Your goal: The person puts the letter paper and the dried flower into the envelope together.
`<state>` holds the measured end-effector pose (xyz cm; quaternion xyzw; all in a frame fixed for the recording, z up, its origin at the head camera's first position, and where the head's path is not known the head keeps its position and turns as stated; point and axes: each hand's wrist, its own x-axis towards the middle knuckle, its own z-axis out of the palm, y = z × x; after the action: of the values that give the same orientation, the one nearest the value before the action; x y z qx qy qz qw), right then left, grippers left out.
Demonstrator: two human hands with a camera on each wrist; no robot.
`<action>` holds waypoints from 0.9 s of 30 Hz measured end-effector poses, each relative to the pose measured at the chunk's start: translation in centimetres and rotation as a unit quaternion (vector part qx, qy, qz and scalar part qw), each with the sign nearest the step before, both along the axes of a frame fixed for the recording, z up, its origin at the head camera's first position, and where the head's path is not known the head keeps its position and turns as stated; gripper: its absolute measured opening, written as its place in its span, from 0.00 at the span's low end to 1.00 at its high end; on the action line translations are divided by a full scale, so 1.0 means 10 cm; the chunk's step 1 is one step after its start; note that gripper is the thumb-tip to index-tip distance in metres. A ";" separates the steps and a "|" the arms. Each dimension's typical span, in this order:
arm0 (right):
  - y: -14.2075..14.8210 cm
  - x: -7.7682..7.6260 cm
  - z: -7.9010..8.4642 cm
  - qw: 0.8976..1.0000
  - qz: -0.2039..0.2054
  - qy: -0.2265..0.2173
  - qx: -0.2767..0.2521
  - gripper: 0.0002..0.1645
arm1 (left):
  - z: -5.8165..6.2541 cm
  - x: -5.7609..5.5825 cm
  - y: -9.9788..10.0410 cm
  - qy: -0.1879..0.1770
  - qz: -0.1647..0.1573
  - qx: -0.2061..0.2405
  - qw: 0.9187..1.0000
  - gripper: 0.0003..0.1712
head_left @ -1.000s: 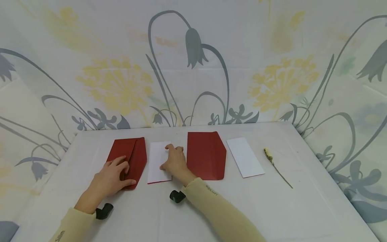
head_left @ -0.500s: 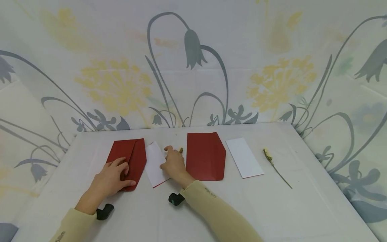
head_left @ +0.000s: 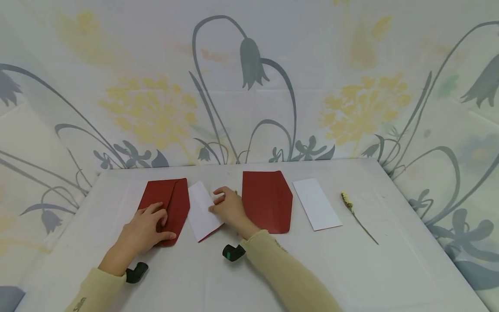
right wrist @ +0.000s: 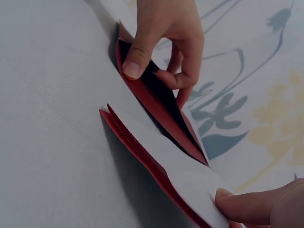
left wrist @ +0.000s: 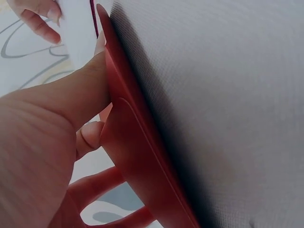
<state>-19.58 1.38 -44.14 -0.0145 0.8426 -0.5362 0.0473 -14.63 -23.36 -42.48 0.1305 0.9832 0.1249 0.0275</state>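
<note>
At the table's left, my left hand point(head_left: 146, 229) grips a red envelope point(head_left: 178, 212), thumb on the flap side and fingers at the pocket. The right wrist view shows the envelope's mouth point(right wrist: 164, 102) spread, with a dark inside. My right hand point(head_left: 233, 213) pinches the right edge of a folded white card point(head_left: 202, 212), whose inner side is red. Seen from the right wrist, the card point(right wrist: 183, 173) is tilted off the table, its edge close to the envelope's mouth. Whether the two touch, I cannot tell.
To the right lie a second red envelope point(head_left: 266, 201), flap to the right, another white card point(head_left: 316, 204) and a dried flower point(head_left: 346, 200) on a thin stem. Something small and yellowish shows behind my right hand, mostly hidden. A patterned cloth point(head_left: 249, 108) hangs behind the white table point(head_left: 390, 268).
The card has turned from lying straight to slanting toward the left envelope, one edge lifting. My right hand, pinching it, has shifted slightly right. My left hand stays in place.
</note>
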 end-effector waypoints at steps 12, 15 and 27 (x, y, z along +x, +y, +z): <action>0.14 0.02 0.06 0.992 0.081 -0.079 -0.060 0.28 | 0.01 0.01 0.02 -0.005 0.006 -0.002 1.000 0.26; 0.16 0.03 0.07 0.989 0.110 -0.084 -0.050 0.29 | 0.01 0.01 0.01 -0.008 0.006 -0.005 1.000 0.26; 0.22 0.00 0.07 0.994 0.109 -0.009 0.014 0.12 | 0.01 0.04 0.01 0.003 0.010 0.005 1.000 0.25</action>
<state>-19.54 3.62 -43.45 -0.1005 0.8432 -0.5160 0.1130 -14.28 -23.25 -42.39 0.1211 0.9838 0.1300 0.0223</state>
